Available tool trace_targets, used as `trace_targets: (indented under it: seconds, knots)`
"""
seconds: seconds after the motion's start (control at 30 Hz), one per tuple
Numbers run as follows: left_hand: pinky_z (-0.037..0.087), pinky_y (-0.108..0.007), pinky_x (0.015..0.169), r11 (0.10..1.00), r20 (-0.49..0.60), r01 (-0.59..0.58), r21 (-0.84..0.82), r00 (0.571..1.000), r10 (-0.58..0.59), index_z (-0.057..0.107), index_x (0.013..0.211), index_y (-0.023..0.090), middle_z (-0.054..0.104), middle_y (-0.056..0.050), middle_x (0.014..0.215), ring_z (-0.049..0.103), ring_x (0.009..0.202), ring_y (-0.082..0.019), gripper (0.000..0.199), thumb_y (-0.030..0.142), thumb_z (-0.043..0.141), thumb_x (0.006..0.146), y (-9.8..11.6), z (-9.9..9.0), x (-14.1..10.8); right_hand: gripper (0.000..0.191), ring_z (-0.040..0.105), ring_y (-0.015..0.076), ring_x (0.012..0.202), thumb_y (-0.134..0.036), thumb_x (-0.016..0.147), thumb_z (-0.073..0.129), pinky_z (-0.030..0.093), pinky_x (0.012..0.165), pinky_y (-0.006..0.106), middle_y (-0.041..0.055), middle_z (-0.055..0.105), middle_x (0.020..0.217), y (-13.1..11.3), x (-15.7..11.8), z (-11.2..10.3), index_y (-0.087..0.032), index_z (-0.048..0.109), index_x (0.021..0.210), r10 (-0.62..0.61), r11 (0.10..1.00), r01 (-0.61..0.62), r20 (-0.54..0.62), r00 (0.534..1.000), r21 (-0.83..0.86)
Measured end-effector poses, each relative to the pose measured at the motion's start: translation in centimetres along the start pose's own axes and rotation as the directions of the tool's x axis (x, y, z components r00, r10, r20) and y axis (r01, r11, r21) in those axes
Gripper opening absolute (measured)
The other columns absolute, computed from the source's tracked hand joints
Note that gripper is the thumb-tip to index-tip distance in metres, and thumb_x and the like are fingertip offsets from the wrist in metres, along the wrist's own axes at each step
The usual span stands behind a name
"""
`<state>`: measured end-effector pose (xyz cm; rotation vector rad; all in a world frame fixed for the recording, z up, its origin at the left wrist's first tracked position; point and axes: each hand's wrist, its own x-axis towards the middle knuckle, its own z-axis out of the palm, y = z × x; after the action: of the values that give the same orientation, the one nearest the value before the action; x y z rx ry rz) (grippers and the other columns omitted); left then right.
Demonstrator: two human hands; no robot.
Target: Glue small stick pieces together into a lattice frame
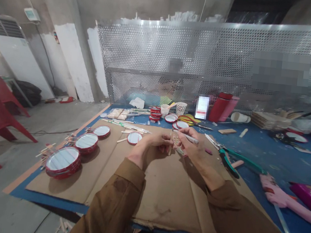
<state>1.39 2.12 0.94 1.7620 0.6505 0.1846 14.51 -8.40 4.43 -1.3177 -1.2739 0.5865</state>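
Note:
Over the middle of a cardboard sheet (167, 203), my left hand (157, 142) pinches a small wooden stick (170, 151), held roughly upright. My right hand (189, 146) is closed around a pale pen (191, 138), its tip close to the stick. Whether the tip touches the stick is hard to tell. Left of my hands, a round red-rimmed tin lid (134, 138) lies by a flat wooden stick. Several red round tins (63, 162) with pale tops stand along the cardboard's left side, with small sticks at their outer edges.
Green-handled pliers (230, 163) and a pink glue gun (275, 190) lie to the right on the blue table (264, 142). Paper cups (181, 109), yellow-handled scissors (187, 119), a lit phone (202, 107) and a red bottle (220, 106) stand or lie behind, before a perforated metal screen (150, 60).

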Motion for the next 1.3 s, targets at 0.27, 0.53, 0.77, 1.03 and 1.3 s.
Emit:
trace_targets:
  seconds: [0.27, 0.53, 0.77, 1.03, 1.3]
  knots:
    - [0.042, -0.024, 0.057, 1.0, -0.031, 0.019, 0.012, 0.999, -0.018, 0.058, 0.074, 0.014, 0.059, 0.0, 0.057, 0.05, 0.049, -0.008, 0.026, 0.036, 0.06, 0.089, 0.3, 0.1, -0.2, 0.03, 0.052, 0.0115, 0.043, -0.049, 0.073, 0.063, 0.04, 0.038, 0.021, -0.0024, 0.058, 0.055, 0.4, 0.0, -0.2, -0.021, 0.056, 0.08, 0.021, 1.0, -0.021, -0.001, 1.0, -0.016]
    - [0.041, -0.023, 0.057, 0.999, -0.011, 0.036, 0.022, 0.999, -0.036, 0.057, 0.073, 0.014, 0.059, 0.001, 0.057, 0.05, 0.05, -0.008, 0.039, 0.051, 0.065, 0.083, 0.7, 0.2, -0.4, 0.034, 0.053, 0.0112, 0.043, -0.052, 0.073, 0.066, 0.04, 0.038, 0.02, -0.0035, 0.058, 0.054, 2.0, 0.6, 0.0, -0.021, 0.056, 0.081, 0.001, 0.998, -0.002, 0.011, 1.0, 0.068]
    - [0.042, -0.025, 0.058, 1.0, -0.014, 0.01, 0.007, 1.0, -0.01, 0.056, 0.073, 0.014, 0.06, -0.001, 0.058, 0.052, 0.051, -0.01, 0.029, 0.039, 0.062, 0.086, 0.3, 0.1, -0.2, 0.032, 0.054, 0.012, 0.043, -0.051, 0.073, 0.064, 0.04, 0.038, 0.021, -0.0027, 0.058, 0.054, 1.1, 0.1, -0.1, -0.02, 0.056, 0.081, 0.004, 1.0, -0.004, 0.018, 1.0, 0.019]
    - [0.041, -0.023, 0.055, 1.0, -0.009, 0.003, -0.013, 1.0, -0.003, 0.056, 0.072, 0.014, 0.06, 0.0, 0.056, 0.052, 0.048, -0.009, 0.032, 0.042, 0.069, 0.082, 0.4, 0.2, -0.2, 0.027, 0.05, 0.0103, 0.04, -0.046, 0.074, 0.061, 0.035, 0.036, 0.02, -0.0024, 0.057, 0.053, -0.2, -0.3, -0.2, -0.02, 0.056, 0.079, 0.04, 0.998, -0.04, 0.0, 0.999, -0.055]
    - [0.041, -0.023, 0.056, 1.0, -0.022, -0.002, 0.003, 1.0, 0.003, 0.056, 0.073, 0.014, 0.059, 0.0, 0.057, 0.051, 0.048, -0.008, 0.028, 0.037, 0.064, 0.087, 0.2, 0.1, -0.3, 0.023, 0.052, 0.0108, 0.042, -0.041, 0.073, 0.061, 0.037, 0.037, 0.02, -0.002, 0.06, 0.057, 0.8, 0.3, -0.1, -0.02, 0.057, 0.081, -0.016, 1.0, 0.015, -0.037, 0.999, -0.018]
